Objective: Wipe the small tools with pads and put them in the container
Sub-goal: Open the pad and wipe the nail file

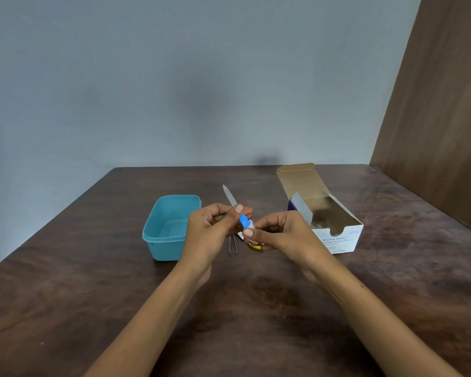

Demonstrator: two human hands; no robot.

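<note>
My left hand point(215, 227) and my right hand point(278, 232) meet above the table's middle, both pinching a small blue and white swab packet point(244, 221). A metal nail file point(229, 195) lies on the table just behind the hands. Thin metal tweezers point(233, 246) lie below them, partly hidden. A yellow tool point(256, 245) peeks out under my right hand; its shape is mostly hidden. The teal plastic container point(158, 240) stands open to the left of my left hand, with nothing visible inside.
An opened white box of alcohol swabs point(337, 238) stands right of my right hand, its flap up. The dark wooden table point(256, 308) meets a grey wall at the back. A brown wooden panel point(441, 131) rises on the right.
</note>
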